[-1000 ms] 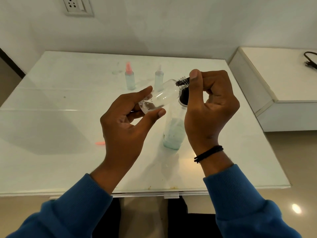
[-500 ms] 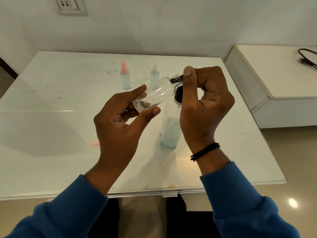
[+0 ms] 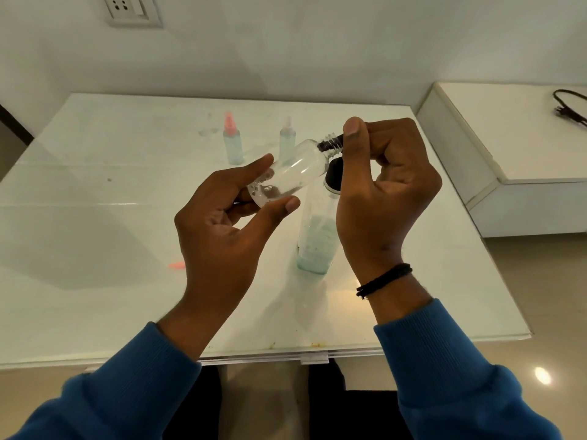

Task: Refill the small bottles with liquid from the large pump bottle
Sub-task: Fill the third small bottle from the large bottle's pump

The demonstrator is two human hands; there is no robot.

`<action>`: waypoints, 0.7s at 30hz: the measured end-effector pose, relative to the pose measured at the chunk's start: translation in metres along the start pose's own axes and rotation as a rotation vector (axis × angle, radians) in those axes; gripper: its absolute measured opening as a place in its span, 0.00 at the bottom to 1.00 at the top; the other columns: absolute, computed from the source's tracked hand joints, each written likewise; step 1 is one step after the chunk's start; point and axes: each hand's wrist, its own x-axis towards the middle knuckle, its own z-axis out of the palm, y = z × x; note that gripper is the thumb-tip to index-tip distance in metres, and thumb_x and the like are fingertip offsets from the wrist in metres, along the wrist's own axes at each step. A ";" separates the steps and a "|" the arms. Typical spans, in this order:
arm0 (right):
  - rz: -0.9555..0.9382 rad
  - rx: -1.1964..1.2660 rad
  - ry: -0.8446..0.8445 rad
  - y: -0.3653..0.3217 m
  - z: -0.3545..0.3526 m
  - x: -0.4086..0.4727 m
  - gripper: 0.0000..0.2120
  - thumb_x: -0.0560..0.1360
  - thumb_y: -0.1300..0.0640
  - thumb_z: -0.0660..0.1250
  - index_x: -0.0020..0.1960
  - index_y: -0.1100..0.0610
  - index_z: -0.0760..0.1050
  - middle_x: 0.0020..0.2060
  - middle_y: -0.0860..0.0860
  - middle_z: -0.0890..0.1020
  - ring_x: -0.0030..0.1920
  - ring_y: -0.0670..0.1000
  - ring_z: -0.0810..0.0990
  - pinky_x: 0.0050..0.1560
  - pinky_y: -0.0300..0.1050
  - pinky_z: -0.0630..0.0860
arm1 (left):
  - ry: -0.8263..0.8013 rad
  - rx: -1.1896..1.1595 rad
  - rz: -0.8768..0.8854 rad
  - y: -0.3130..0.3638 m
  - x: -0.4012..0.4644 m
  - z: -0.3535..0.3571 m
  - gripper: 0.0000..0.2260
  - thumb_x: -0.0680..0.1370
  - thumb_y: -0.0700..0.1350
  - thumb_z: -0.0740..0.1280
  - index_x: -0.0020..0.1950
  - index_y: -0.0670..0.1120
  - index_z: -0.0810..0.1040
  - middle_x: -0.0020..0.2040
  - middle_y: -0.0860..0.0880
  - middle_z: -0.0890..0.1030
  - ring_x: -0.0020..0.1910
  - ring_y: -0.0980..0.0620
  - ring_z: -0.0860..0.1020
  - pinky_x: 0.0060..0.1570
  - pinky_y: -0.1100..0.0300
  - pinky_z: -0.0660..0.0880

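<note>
My left hand (image 3: 222,227) grips a small clear bottle (image 3: 295,173) by its base and holds it tilted above the table, neck pointing right. A few drops cling inside near its bottom. My right hand (image 3: 381,192) pinches a black pump spout (image 3: 330,143) that sits inside the bottle's threaded neck. Directly below stands the large pump bottle (image 3: 314,246), clear with pale green liquid low inside; its black collar (image 3: 333,177) shows beside my right palm. The rest of the pump head is hidden by my right hand.
Two small spray bottles stand at the back of the white glass table (image 3: 95,281): one with a pink top (image 3: 232,144), one with a clear top (image 3: 287,139). A loose pink cap (image 3: 177,265) lies left of my left wrist. A white side cabinet (image 3: 476,160) adjoins on the right.
Both hands keep their hold and pose on the bottle and spout. Only the view has shifted slightly.
</note>
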 end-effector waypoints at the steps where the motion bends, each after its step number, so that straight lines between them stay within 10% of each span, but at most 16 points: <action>1: 0.000 -0.003 0.001 0.000 0.000 -0.001 0.10 0.79 0.65 0.69 0.39 0.60 0.78 0.35 0.46 0.77 0.39 0.42 0.75 0.43 0.36 0.72 | 0.000 0.003 0.000 0.000 0.000 0.000 0.21 0.74 0.42 0.78 0.65 0.44 0.80 0.59 0.47 0.84 0.57 0.49 0.84 0.56 0.58 0.82; 21: -0.025 -0.019 0.006 0.002 -0.001 -0.001 0.11 0.78 0.67 0.69 0.37 0.63 0.78 0.35 0.49 0.77 0.39 0.42 0.75 0.43 0.36 0.72 | 0.010 0.016 0.007 0.001 0.001 0.000 0.20 0.74 0.42 0.79 0.65 0.44 0.80 0.57 0.49 0.84 0.55 0.50 0.84 0.55 0.60 0.81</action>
